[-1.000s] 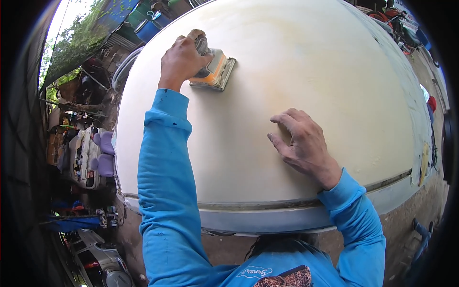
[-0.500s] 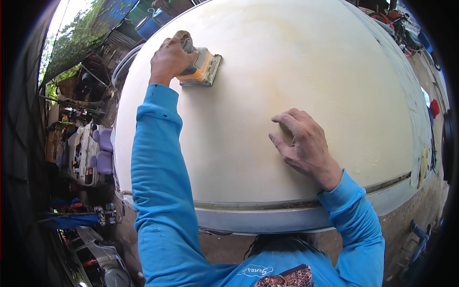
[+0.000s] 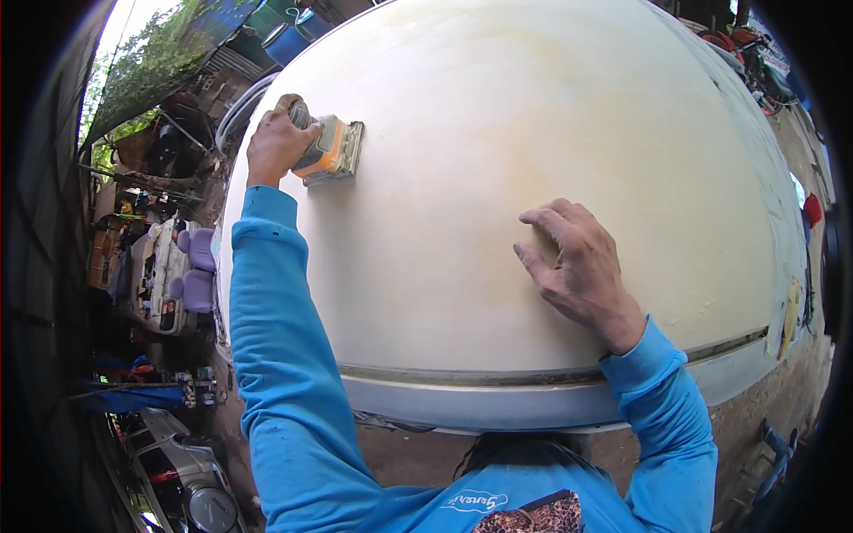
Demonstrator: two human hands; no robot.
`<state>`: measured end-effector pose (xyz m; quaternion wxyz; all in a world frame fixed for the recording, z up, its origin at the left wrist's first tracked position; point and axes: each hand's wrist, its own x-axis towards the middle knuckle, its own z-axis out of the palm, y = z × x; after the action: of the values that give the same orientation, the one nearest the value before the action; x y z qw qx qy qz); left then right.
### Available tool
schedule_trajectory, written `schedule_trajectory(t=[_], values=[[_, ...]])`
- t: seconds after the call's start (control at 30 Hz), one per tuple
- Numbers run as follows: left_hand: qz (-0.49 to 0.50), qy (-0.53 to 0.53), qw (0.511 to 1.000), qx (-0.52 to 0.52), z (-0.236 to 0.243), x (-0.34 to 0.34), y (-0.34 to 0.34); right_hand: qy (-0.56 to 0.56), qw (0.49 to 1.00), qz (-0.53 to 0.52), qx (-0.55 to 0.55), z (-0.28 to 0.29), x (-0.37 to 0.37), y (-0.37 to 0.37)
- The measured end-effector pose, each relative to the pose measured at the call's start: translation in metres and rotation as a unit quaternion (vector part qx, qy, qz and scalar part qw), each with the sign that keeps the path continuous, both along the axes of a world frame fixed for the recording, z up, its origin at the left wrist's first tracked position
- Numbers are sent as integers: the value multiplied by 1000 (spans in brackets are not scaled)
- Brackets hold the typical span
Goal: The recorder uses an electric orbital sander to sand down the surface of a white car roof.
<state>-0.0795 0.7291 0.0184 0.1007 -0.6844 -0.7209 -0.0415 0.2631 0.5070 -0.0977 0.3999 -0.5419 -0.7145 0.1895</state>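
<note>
My left hand (image 3: pixel 280 142) is wrapped round the top of an orange and grey electric sander (image 3: pixel 329 151). The tool's flat square pad rests on a broad, pale cream panel (image 3: pixel 426 222) that looks like a vehicle roof, near its left edge. Part of the sander's grip is hidden under my fingers. My right hand (image 3: pixel 582 262) is over the right middle of the panel, fingers curved and apart with nothing between them; the fingertips are on or just above the surface. Faint yellowish patches show on the panel between the two hands.
A dark groove (image 3: pixel 480 377) runs along the panel's near edge, close to my body. Beyond the left side are purple seats (image 3: pixel 195 266), a silver vehicle (image 3: pixel 182 471) and blue barrels (image 3: pixel 284 43). Past the right edge a blue stool-like object (image 3: pixel 777 457) stands on the ground.
My left hand and the sander have slid left and a little nearer to me across the panel. My right hand keeps its curved pose, shifted slightly right.
</note>
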Motion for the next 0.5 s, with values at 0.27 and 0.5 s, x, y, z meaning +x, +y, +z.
schedule_trajectory(t=[0.27, 0.5], values=[[-71, -10, 997, 19, 9, 6, -6, -7, 1000, 0, -3, 14, -28, 7], [-111, -9, 994, 17, 9, 21, -26, -9, 1000, -3, 0, 17, -70, -4]])
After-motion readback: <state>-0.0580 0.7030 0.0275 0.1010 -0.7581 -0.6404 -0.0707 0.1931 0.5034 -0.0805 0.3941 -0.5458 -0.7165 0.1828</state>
